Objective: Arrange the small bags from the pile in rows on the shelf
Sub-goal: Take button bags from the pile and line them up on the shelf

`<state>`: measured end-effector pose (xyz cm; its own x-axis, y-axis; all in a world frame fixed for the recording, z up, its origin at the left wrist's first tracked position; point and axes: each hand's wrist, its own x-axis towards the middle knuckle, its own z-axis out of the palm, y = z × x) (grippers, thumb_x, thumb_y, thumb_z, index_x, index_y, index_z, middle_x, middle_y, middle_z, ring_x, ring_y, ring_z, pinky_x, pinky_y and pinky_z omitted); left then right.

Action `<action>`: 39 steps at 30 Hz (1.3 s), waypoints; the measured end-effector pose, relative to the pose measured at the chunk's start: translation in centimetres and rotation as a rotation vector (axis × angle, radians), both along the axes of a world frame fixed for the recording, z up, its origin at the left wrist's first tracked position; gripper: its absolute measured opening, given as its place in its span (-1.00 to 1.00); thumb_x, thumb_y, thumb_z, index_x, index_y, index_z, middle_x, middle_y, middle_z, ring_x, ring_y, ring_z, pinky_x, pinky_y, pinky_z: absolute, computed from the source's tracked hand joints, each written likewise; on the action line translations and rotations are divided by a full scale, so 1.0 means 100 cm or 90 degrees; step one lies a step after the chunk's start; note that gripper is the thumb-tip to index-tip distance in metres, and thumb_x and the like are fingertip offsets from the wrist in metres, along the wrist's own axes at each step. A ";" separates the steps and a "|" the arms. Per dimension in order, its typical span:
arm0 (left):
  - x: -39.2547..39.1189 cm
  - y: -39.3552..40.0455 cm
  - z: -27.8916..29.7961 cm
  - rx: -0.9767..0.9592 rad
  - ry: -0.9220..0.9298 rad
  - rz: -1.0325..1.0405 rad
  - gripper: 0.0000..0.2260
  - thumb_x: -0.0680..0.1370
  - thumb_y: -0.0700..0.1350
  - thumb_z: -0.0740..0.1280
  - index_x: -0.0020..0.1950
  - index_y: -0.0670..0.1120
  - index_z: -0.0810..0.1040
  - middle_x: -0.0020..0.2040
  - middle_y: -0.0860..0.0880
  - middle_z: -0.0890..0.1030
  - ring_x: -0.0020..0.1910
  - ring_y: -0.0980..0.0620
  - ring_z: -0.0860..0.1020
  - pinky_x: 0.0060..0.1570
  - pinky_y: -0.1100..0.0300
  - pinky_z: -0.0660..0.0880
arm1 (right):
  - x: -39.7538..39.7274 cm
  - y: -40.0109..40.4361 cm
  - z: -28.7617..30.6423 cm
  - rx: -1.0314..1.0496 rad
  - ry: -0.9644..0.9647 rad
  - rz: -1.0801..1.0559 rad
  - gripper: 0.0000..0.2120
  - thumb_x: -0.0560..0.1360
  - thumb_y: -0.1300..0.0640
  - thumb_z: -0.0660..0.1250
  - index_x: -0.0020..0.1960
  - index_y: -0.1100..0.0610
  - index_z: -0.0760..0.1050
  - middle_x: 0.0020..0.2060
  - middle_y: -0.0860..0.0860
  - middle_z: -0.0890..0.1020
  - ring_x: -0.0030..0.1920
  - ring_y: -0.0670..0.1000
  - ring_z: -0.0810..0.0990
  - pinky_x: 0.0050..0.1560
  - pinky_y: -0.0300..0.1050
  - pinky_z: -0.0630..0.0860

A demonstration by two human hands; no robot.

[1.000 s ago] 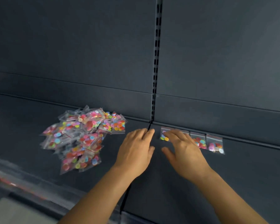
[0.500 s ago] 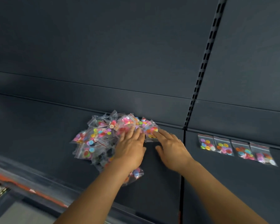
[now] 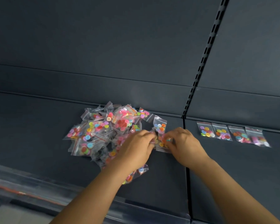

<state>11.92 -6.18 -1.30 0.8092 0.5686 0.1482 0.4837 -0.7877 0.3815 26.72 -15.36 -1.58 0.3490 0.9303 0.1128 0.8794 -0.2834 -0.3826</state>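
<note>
While both hands work at the right edge of the pile (image 3: 110,135), the thing to get right is freeing one small bag without dragging its neighbours along. The left hand (image 3: 136,149) has its fingers curled down into the loose bags, and the right hand (image 3: 183,143) pinches a bag of coloured buttons (image 3: 162,142) that lies flat on the shelf (image 3: 39,126) just beside the heap; the blur there makes it hard to say whether the left fingertips grip that same bag or the one next to it. Another bag (image 3: 159,125) lies close behind the hands and looks likely to snag. Off to the right, past the seam in the shelf, four bags (image 3: 231,134) sit side by side in a row along the back. I would hold the heap down with the left hand, lift the pinched bag clear by its edge, and carry it over to sit squarely against the row's near end.
</note>
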 end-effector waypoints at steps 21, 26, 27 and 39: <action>0.015 0.015 0.013 -0.088 -0.007 0.082 -0.81 0.41 0.06 0.45 -0.12 0.00 0.52 -0.13 0.07 0.56 -0.05 0.02 0.51 -0.08 0.11 0.46 | -0.001 -0.005 0.014 0.040 0.372 -0.192 -0.88 0.40 0.24 0.40 -0.11 0.11 0.50 -0.28 -0.02 0.56 -0.32 -0.05 0.53 -0.31 -0.24 0.44; 0.021 0.004 0.023 -0.226 -0.180 0.072 -0.92 0.46 -0.05 0.43 -0.11 -0.05 0.64 -0.27 0.15 0.60 -0.27 0.22 0.56 -0.24 0.28 0.50 | 0.006 -0.027 0.026 0.110 0.559 -0.214 -0.89 0.38 0.33 0.40 -0.23 0.13 0.59 -0.35 0.02 0.61 -0.31 -0.03 0.55 -0.17 -0.21 0.53; 0.023 0.001 0.025 -0.256 -0.212 0.076 -0.93 0.47 -0.07 0.42 -0.13 -0.06 0.64 -0.27 0.13 0.62 -0.27 0.21 0.57 -0.25 0.30 0.51 | 0.008 -0.032 0.029 0.130 0.574 -0.214 -0.88 0.39 0.33 0.40 -0.24 0.13 0.58 -0.35 0.01 0.61 -0.32 -0.04 0.54 -0.16 -0.23 0.51; 0.074 -0.059 0.028 -0.479 -0.329 0.082 -0.88 0.57 -0.16 0.26 -0.13 -0.05 0.57 -0.17 0.01 0.69 -0.12 -0.02 0.65 -0.12 0.07 0.61 | 0.046 -0.097 0.040 0.293 0.674 -0.297 -0.78 0.45 0.15 0.38 -0.36 0.05 0.53 -0.36 -0.01 0.62 -0.23 -0.04 0.54 -0.09 -0.19 0.44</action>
<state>19.31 -12.12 1.53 0.6687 0.7430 0.0279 0.1770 -0.1956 0.9646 31.28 -25.02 2.40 0.7532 0.6422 -0.1426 -0.0697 -0.1377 -0.9880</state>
